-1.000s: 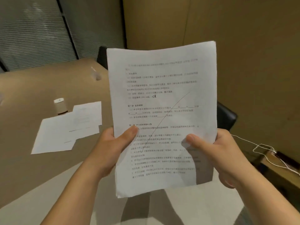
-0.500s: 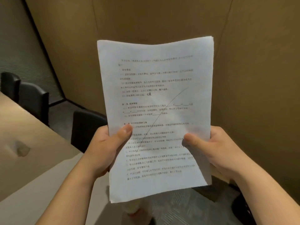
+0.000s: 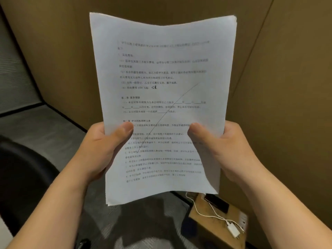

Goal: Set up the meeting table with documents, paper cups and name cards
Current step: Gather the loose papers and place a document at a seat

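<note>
I hold a thin stack of white printed documents (image 3: 161,78) upright in front of me, text facing me, with a pen line slanting across the page. My left hand (image 3: 100,150) grips its lower left edge, thumb on the front. My right hand (image 3: 228,148) grips the lower right edge the same way. The paper bows slightly between the two hands. The meeting table, paper cups and name cards are out of view.
Tan wall panels (image 3: 287,87) fill the background. A black chair (image 3: 21,177) sits at lower left on grey carpet (image 3: 143,221). At lower right a cardboard box (image 3: 215,223) carries a dark phone, a white cable and charger (image 3: 233,229).
My view has swung right, away from the table with its papers and small white container, toward the wall and floor. Both hands keep the same hold on the documents.
</note>
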### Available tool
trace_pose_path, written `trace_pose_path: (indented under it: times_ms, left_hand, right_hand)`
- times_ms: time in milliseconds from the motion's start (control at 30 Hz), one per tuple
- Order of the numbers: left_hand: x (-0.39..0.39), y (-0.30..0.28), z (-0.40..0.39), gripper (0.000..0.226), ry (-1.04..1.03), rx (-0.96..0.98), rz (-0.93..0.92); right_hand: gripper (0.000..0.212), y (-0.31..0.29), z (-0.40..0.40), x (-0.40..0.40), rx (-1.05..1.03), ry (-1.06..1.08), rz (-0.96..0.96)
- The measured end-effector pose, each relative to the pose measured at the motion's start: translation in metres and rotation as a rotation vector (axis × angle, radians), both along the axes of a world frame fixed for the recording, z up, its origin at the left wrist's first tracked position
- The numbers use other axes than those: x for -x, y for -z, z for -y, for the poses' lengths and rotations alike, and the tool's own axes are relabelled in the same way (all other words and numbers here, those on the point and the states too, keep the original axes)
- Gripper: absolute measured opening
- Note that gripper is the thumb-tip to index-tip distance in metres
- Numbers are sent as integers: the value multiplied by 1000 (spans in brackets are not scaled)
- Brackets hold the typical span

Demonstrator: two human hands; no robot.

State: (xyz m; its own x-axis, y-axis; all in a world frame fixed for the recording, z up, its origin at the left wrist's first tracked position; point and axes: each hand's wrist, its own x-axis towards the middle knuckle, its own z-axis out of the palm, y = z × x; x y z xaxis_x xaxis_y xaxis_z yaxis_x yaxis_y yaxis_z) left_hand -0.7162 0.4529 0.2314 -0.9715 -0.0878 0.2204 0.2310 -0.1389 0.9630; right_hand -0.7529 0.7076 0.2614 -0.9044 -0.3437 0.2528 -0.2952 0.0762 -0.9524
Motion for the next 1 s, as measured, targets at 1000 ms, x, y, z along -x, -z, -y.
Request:
trace_pose_path:
  times_ms: [1000]
  left_hand:
    - [223,-12,433,23,-1149,50,-6]
  right_hand:
    - [16,6,637,431,85,-1056,80]
